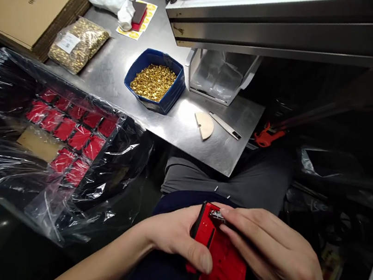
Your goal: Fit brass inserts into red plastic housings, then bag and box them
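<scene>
Our left hand [180, 237] grips the red part [222, 261] by its left edge, thumb across the face. The part sits over our lap, below the table's [210, 155] near corner, with its long axis pointing away from us. Our right hand [273, 253] pinches a metal piece [216, 215] at its top edge.

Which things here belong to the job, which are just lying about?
In hand: red part, gripped by left hand and right hand; likely blue bin of brass bits, tray of red parts.
Lying about: bag of brass bits, cardboard, half-disc, blade.
</scene>
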`<state>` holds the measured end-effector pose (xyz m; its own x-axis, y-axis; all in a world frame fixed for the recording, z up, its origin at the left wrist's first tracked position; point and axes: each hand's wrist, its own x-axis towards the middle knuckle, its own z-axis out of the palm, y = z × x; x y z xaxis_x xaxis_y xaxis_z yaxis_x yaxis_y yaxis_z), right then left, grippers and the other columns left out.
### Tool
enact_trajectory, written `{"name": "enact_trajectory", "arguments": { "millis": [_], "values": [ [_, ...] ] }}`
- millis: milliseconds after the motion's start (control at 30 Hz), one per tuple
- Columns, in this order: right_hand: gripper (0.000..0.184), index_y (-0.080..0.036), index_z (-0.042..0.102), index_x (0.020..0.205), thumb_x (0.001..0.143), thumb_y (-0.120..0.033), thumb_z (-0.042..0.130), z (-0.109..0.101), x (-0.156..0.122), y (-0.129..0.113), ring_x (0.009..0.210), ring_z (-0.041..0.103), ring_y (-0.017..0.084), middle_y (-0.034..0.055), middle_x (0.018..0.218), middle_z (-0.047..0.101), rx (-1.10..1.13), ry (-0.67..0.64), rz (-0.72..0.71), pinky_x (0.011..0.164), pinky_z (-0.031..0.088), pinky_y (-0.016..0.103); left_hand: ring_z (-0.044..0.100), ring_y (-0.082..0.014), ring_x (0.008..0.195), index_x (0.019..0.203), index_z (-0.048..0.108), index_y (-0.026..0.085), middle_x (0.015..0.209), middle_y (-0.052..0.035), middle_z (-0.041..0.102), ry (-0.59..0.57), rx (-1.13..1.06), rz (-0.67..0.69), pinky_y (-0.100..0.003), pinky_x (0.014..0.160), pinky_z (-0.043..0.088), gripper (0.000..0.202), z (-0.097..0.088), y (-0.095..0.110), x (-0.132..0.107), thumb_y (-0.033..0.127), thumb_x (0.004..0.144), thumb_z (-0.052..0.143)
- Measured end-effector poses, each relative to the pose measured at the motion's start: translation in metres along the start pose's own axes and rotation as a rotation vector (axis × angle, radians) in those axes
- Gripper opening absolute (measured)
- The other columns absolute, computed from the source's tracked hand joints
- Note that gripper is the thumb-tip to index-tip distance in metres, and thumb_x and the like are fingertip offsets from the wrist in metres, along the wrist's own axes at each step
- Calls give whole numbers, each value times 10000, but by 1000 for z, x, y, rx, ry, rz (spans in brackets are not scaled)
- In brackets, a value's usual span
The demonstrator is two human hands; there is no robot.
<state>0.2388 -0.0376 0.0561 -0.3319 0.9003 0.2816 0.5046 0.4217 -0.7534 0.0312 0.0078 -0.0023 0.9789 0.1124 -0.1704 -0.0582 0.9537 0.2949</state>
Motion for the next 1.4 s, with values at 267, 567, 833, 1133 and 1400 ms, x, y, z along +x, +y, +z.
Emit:
{"name": "enact_trajectory", "arguments": {
  "millis": [267,567,833,1133,1400],
  "values": [
    [361,-72,676,1279,921,-99,641,10,-16,5,1031,717,268,158,1112,755,-195,78,-61,821,637,375,652,-214,987,1463,417,190,1068,-59,645,10,-16,7,-403,987,513,958,-3,-1,-1,255,647,914],
    [368,-40,675,1285,925,-102,630,13,-19,3,1002,709,287,184,1093,748,-209,71,-11,825,620,399,646,-234,1024,1514,322,205,1190,-84,617,2,-30,-15,-395,983,511,1010,3,3,1,239,678,886],
    [352,-82,676,1223,886,8,629,0,-15,0,900,709,201,123,1001,749,30,-12,77,766,614,308,644,-276,1085,1492,371,232,1175,-77,633,2,-27,-35,-454,1013,496,1071,-8,-8,1,226,582,937],
    [384,-97,650,1245,879,21,635,-1,-18,-2,1017,696,199,128,1111,725,56,0,154,858,608,299,667,-242,956,1360,514,155,1114,-92,649,-14,-6,-32,-405,906,545,852,-4,-8,2,344,626,903],
    [415,-50,624,1287,882,39,614,4,-11,-4,1097,669,225,171,1157,711,17,-5,65,908,603,337,674,-250,887,1035,694,114,944,-71,674,5,16,-49,-402,909,560,533,0,-7,2,409,638,892]
  ]
}}
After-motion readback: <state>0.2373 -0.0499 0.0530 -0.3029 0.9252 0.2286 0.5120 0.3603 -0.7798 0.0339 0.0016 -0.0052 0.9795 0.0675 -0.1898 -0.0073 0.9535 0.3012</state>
